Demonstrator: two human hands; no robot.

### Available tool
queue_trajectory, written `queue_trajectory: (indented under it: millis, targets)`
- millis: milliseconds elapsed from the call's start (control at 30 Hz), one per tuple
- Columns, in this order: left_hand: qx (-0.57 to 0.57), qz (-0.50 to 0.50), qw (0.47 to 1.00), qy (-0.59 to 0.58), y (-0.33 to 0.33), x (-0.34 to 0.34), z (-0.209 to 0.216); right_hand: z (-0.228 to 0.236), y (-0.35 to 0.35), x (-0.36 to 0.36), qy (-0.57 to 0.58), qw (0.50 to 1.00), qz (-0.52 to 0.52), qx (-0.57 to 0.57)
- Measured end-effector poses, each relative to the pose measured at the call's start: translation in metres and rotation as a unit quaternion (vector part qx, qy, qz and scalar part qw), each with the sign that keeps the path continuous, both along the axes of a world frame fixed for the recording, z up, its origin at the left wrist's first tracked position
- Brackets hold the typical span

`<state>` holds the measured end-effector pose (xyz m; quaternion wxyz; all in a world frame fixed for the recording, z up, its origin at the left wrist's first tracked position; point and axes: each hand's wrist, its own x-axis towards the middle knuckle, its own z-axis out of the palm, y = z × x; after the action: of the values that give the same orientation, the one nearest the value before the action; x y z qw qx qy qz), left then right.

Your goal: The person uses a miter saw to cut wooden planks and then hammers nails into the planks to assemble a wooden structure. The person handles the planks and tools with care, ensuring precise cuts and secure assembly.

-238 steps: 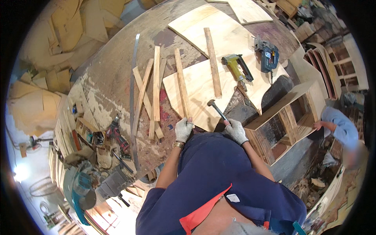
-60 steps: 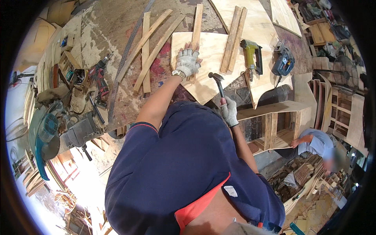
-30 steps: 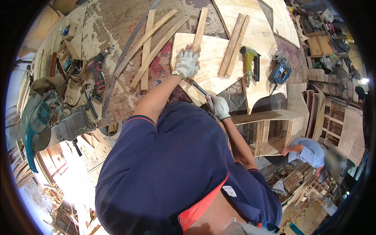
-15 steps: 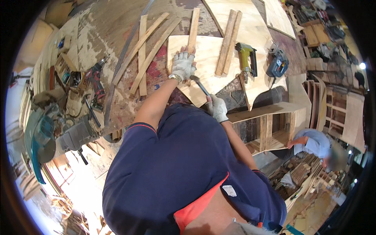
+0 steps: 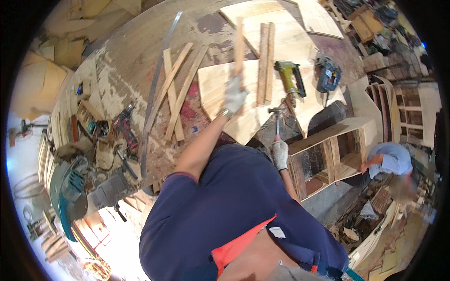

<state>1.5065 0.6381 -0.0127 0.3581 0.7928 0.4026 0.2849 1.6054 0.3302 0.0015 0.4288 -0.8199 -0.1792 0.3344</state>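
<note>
My left hand (image 5: pixel 235 94), in a whitish work glove, grips a narrow wooden strip (image 5: pixel 239 47) over a pointed plywood panel (image 5: pixel 213 89); both hand and strip are smeared by motion. In my gloved right hand (image 5: pixel 280 154) is a hammer (image 5: pixel 277 124), held by the handle with its head pointing away from me, just beyond the panel's right edge. Two strips side by side (image 5: pixel 266 65) lie on the plywood right of my left hand. A yellow-green nail gun (image 5: pixel 288 77) and a blue jigsaw (image 5: pixel 329 75) rest farther right.
Several loose strips (image 5: pixel 173 100) cross one another on the worn table, beside a long metal straightedge (image 5: pixel 157 75). A red drill (image 5: pixel 126 129) and a circular saw (image 5: pixel 70 192) are at left. By a wooden frame (image 5: pixel 328 159) at right, another person (image 5: pixel 386 161) bends.
My left hand has shifted right across the panel, with the strip moving along. The hammer has swung away from my left hand to the right. My whole view has turned slightly.
</note>
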Motion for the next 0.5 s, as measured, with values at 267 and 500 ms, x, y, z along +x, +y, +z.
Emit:
queue_trajectory:
  millis: [267,500]
  targets:
    - [0.106,-0.026,0.994,0.013,-0.008,0.082,0.064,-0.012,-0.012,0.009,0.023,0.998,-0.058,-0.002]
    - [0.345,0.215,0.897,0.176,0.0,-0.043,-0.014,-0.012,-0.018,0.008,-0.022,0.999,-0.038,-0.022]
